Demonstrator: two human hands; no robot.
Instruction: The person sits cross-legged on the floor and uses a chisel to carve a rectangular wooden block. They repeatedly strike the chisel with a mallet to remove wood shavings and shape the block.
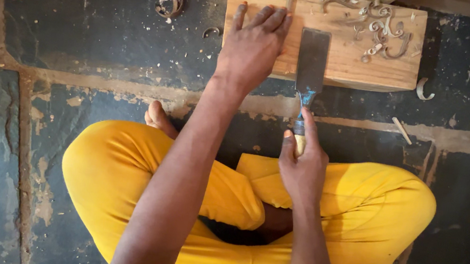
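Observation:
A thick block of pale wood lies on the dark floor in front of my crossed legs in yellow trousers. My left hand rests flat on the block's left part, fingers spread and pointing away from me. My right hand is closed round the wooden handle of a wide flat chisel. The chisel's dark blade lies on the block just right of my left hand, its edge pointing away from me. Several curled wood shavings lie on the block's far right part.
The floor is worn dark stone with pale cracked seams. More curled shavings lie on the floor to the left of the block, one to its right. A small wood splinter lies at the right.

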